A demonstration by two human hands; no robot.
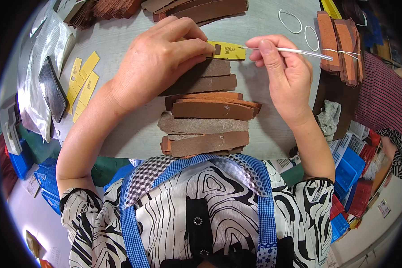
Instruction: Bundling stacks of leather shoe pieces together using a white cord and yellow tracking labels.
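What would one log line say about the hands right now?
left hand: pressing yellow tag onto brown leather pieces | right hand: pinching thin silver pen | table

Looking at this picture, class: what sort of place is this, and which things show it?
Probably a small workshop for leather or shoe parts. Stacks of brown cut pieces lie on the grey worktable, yellow paper tags sit beside them, and plastic crates stand alongside.

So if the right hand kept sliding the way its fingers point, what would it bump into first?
The right hand points left, toward the yellow tag, which the left hand pins on the top brown leather piece. It would probably meet that tag first, then the left hand's fingertips, though how high it sits is unclear.
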